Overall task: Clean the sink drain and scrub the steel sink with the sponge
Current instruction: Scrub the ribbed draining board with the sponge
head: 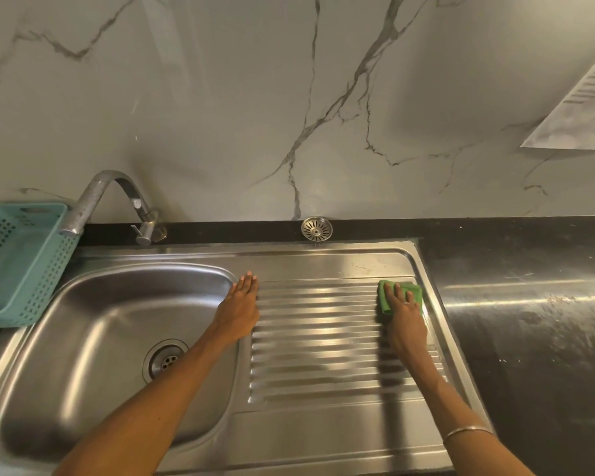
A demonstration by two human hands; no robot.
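The steel sink [323, 262] has a bowl on the left and a ribbed drainboard [316, 338] on the right. At the bottom of the bowl the drain [165, 360] lies uncovered. Its round steel strainer [316, 229] rests on the black ledge behind the sink. My right hand [404, 314] presses a green sponge [414, 292] flat on the far right corner of the drainboard. On the ridge between bowl and drainboard my left hand [239, 304] lies flat, fingers together, holding nothing.
A curved steel tap [97, 197] stands behind the bowl, spout swung left. A teal perforated basket [18, 262] sits left of the sink. Dark wet countertop [529, 321] extends to the right. A marble wall rises behind, with a printed paper [577, 108] at upper right.
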